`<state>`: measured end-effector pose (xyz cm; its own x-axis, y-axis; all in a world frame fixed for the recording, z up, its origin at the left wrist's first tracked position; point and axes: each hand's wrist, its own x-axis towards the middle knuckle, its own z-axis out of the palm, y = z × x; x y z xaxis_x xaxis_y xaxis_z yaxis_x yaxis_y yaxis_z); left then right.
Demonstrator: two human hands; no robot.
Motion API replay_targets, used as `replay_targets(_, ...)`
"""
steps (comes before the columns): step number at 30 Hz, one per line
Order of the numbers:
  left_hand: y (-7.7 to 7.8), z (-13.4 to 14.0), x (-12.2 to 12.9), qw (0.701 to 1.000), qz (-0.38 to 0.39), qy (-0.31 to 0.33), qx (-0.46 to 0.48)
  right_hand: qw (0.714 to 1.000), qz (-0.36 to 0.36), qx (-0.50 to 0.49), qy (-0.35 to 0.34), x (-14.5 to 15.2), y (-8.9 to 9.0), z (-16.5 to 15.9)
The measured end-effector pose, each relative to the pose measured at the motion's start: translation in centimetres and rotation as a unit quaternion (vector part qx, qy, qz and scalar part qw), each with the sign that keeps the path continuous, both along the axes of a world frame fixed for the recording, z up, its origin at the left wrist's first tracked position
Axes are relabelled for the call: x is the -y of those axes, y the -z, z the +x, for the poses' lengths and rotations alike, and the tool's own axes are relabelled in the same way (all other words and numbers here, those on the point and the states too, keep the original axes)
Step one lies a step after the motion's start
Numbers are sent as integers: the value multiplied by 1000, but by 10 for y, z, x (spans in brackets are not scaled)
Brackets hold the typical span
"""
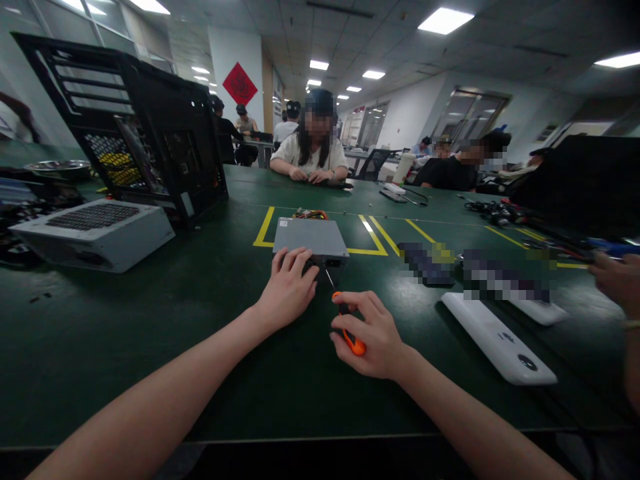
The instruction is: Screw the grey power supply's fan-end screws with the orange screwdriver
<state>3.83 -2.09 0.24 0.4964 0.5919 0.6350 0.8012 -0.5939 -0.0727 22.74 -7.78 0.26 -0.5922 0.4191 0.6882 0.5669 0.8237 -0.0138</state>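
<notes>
A grey computer power supply (pixel 311 237) lies on the green table in front of me, its socket side facing me. Coloured cables (pixel 311 214) bunch up behind it. My left hand (pixel 290 283) grips its near left edge, fingers over the top and thumb down at the front face. In my right hand (pixel 373 333) is a screwdriver (pixel 354 341) with an orange and black handle. Its shaft points up and left, and the tip is at the front face of the power supply, beside the socket. Whether the tip sits in a screw is too small to tell.
At the left stand an open black computer case (pixel 150 133) and a second power supply (pixel 100 230), near a metal bowl (pixel 57 168). White devices (pixel 500 340) and phones lie right. Another person's hand (pixel 620 280) reaches in at the right edge; a person (pixel 310 143) sits opposite.
</notes>
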Motion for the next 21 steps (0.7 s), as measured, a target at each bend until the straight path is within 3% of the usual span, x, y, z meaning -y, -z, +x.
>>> replay_targets(2, 0, 0, 0, 1000, -1, 0, -3, 1000, -12, 8, 5, 0, 0, 1)
replay_targets(7, -1, -1, 0, 1000, -6, -3, -11, 994, -17, -108, -5, -1, -1, 1)
replay_targets(12, 1, 0, 0, 1000, -2, 1, -11, 996, 2, -84, 8, -1, -6, 1)
replay_targets(17, 4, 1, 0, 1000, 5, 3, -15, 988, 20, -152, 3, -4, -4, 2)
replay_targets(21, 6, 2, 0, 1000, 8, -1, -16, 988, 39, -148, 3, -5, -1, 4)
